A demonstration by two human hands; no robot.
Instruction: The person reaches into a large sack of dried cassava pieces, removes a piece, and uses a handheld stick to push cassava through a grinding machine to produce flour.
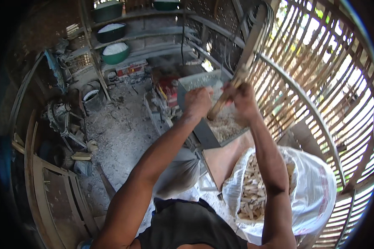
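Both of my hands are over a grey metal box (207, 135), which holds pale, crumbly grains (230, 124). My left hand (198, 101) is closed in a fist by the box's left wall; whatever is in it is hidden. To its right, my right hand (244, 99) is closed too, its fingers curled and somewhat blurred, and I cannot make out what it grips. Between the hands a wooden stick (220, 106) slants down into the grains, close by the right fingers; whether they touch it I cannot tell.
A white sack (309, 186) full of pale cobs (251, 193) stands near my right arm. A tied grey sack (176, 170) sits below the box. Basins (115, 53) of white stuff line the back shelves. A slatted wall (320, 62) closes the right side; metal machinery (60, 118) stands left.
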